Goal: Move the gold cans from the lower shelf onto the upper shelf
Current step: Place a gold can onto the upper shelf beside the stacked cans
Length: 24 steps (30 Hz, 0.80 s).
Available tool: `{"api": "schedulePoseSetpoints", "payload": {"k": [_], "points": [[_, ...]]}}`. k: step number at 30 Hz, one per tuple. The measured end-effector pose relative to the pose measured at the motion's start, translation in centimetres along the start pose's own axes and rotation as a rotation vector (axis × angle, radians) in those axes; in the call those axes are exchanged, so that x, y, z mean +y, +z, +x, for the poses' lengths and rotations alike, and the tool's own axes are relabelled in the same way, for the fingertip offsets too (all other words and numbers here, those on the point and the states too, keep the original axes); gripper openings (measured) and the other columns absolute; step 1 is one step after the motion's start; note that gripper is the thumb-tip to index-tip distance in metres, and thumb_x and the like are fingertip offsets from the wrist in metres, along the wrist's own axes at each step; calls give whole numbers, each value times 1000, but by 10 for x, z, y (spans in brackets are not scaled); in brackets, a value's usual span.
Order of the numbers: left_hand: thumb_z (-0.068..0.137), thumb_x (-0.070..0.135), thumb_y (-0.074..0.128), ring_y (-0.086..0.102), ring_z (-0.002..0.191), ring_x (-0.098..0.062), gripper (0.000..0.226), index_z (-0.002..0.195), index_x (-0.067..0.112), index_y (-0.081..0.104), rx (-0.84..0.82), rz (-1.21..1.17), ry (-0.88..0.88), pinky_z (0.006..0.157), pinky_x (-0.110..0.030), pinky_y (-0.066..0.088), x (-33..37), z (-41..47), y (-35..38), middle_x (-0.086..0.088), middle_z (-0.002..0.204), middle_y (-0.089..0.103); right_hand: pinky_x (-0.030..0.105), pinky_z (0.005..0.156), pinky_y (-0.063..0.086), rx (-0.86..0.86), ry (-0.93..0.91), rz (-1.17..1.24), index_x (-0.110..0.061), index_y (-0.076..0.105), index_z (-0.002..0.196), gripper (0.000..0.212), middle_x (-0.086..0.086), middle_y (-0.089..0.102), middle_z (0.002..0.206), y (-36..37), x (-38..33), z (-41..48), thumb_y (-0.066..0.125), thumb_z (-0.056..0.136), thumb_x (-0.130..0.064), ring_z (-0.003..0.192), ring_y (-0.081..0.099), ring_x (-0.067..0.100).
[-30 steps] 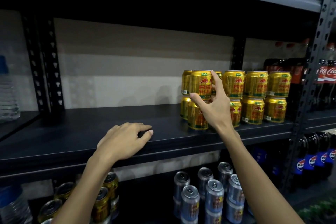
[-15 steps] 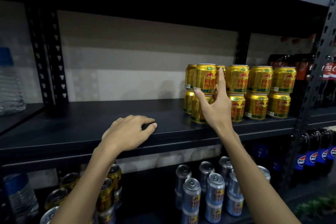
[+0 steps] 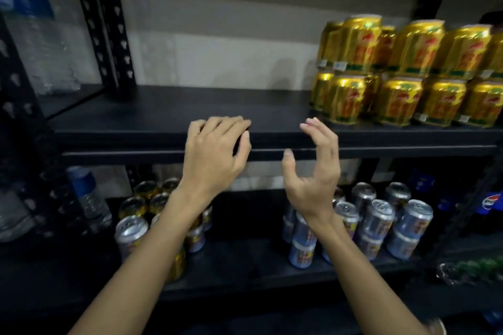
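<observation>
Right hand (image 3: 313, 171) had drawn back empty, fingers half-spread, from stacked cans (image 3: 394, 71) up-right of it; left hand (image 3: 215, 149) rested loosely on the shelf (image 3: 163, 117). Lower cans (image 3: 133, 205) beneath the left wrist remained.

Dim shot, motion blur thruout.
Glare on gold cans (image 3: 402, 68) upper right; lower corners near black; uprights (image 3: 106, 22) upper left lean w/ wide-angle distortion.

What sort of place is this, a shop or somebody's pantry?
Most likely a shop or its stockroom: black slotted metal racking, gold cans stacked two high in rows, and many silver cans and water bottles on neighbouring shelves.
</observation>
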<state>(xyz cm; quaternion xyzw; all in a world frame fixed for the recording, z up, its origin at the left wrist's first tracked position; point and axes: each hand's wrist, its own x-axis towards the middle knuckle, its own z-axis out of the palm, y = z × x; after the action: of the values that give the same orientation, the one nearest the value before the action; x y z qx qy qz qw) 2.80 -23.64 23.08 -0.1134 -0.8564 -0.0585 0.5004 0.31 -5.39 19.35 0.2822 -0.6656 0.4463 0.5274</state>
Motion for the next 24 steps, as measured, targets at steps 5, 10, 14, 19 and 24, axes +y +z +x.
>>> {"api": "schedulePoseSetpoints", "payload": {"k": [5,10,14,19,24], "points": [[95,15,54,45,135,-26,45,140,14,55,71,7,53,118,-42,23,-31,-45,-7,-9,143,53,40,122,30,-73,88,44,1,56,132,44,22,50,146,25,-9,-27,66,89,-2,146,37,37],[92,9,58,30,146,-28,45,137,9,57,75,-32,26,118,-46,24,-46,-84,-8,-16,154,37,65,117,27,-118,63,66,-1,54,133,47,27,38,155,45,-14,-51,66,88,0,151,27,41],[90,5,59,46,133,-32,34,123,5,66,111,-105,-106,109,-40,37,-55,-141,4,-18,146,47,65,116,30,-169,9,99,-7,53,129,44,26,45,148,64,-16,-94,64,86,0,147,33,37],[87,6,58,57,115,-26,27,112,3,68,-113,-252,-250,94,-42,48,-57,-220,32,-11,125,60,37,116,39,-418,240,173,-6,60,126,38,13,51,139,88,-9,-150,64,89,-3,137,46,14],[88,12,53,55,120,-23,35,121,7,63,-503,-355,-320,103,-37,45,-44,-265,69,-9,129,59,22,112,36,-733,494,156,-18,53,140,50,2,48,135,114,4,-158,65,92,-9,121,44,-5]]}}
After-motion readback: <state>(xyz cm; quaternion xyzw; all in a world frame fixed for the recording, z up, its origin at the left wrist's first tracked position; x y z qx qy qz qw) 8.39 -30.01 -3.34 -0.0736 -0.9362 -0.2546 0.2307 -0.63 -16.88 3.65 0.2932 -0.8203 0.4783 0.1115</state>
